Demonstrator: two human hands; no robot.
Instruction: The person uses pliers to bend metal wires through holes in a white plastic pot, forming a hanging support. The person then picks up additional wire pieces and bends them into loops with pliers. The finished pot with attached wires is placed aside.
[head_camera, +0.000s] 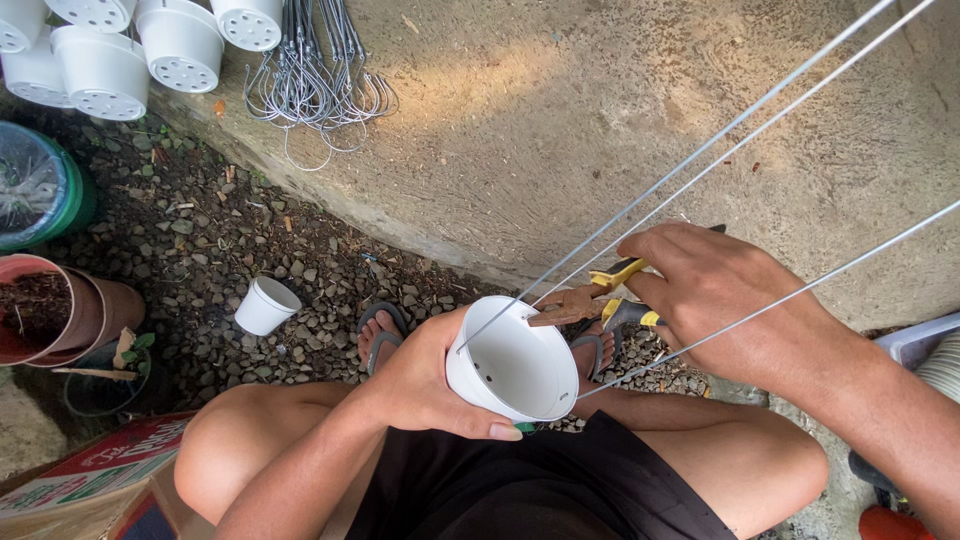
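The left hand (420, 385) gripped a white plastic pot (512, 365) strung with three wires (690, 160), while the right hand (725, 295) closed around yellow-handled pliers (590, 298) at its rim.

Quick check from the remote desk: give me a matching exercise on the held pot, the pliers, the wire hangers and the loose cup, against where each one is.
Things:
1. white pot
2. pliers
3. wire hangers
4. small white cup

Places:
A. lying on the gravel
B. piled on the concrete, top of view
C. in the left hand
D. in the right hand

Pairs: 1-C, 2-D, 3-B, 4-A
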